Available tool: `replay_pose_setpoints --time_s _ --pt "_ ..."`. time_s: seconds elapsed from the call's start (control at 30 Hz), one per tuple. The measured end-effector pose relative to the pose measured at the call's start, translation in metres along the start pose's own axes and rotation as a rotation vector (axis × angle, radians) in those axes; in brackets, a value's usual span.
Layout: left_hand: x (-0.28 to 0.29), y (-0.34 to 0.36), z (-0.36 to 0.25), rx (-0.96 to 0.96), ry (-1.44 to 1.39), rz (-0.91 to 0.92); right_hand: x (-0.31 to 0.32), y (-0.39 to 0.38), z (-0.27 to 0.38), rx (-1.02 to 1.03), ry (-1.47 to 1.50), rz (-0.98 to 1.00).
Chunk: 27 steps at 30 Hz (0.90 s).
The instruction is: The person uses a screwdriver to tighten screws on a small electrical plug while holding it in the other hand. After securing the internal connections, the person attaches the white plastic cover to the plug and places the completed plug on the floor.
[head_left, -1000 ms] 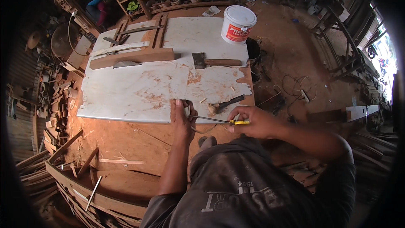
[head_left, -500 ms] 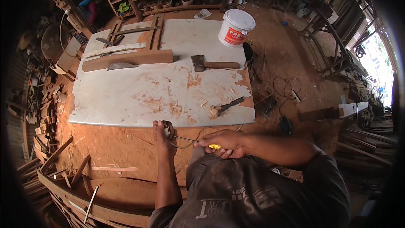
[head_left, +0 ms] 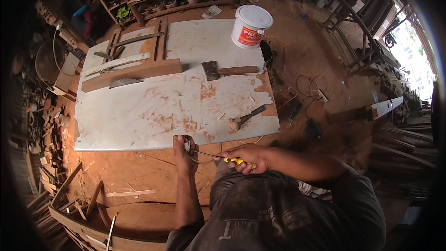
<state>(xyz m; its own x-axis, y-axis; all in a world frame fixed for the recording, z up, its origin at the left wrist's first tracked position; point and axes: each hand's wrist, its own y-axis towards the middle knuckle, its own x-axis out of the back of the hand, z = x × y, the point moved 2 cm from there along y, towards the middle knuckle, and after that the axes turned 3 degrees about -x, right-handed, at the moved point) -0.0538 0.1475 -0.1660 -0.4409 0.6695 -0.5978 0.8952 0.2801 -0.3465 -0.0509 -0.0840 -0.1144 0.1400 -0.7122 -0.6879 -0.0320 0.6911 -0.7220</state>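
Observation:
In front of the table's near edge, my left hand (head_left: 182, 155) is closed around a small whitish piece (head_left: 187, 146) with a thin cable (head_left: 201, 163) hanging from it. The piece is mostly hidden by the fingers, so I cannot make out its kind. My right hand (head_left: 255, 156) grips a screwdriver by its yellow handle (head_left: 235, 161). Its thin metal shaft points left, and the tip reaches the piece in my left hand. Both hands are held low over my lap, just off the worn white tabletop (head_left: 125, 132).
On the table lie a hatchet-like tool (head_left: 223, 70), a dark-handled tool (head_left: 251, 115), a wooden beam (head_left: 134, 75), a curved saw blade (head_left: 125, 83) and a wooden frame (head_left: 160, 42). A lidded white bucket (head_left: 252, 21) stands at its far right. Cables (head_left: 316, 86) lie on the floor.
The view has shifted slightly, so the table sits further left. My right hand has turned a little, and more of the yellow handle shows. Both hands keep their hold.

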Motion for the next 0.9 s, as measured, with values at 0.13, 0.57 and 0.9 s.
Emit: replay_pose_setpoints --time_s 0.13,0.57,0.9 --pt "-0.002 -0.014 0.021 -0.117 -0.002 -0.218 0.06 -0.021 0.037 0.127 -0.526 -0.076" --pt "-0.223 -0.114 0.167 0.202 0.266 0.157 0.148 -0.072 0.11 1.461 -1.016 -0.627" --pt "-0.407 -0.143 0.336 0.373 0.893 0.678 0.367 -0.276 -0.071 1.117 0.028 -0.323"
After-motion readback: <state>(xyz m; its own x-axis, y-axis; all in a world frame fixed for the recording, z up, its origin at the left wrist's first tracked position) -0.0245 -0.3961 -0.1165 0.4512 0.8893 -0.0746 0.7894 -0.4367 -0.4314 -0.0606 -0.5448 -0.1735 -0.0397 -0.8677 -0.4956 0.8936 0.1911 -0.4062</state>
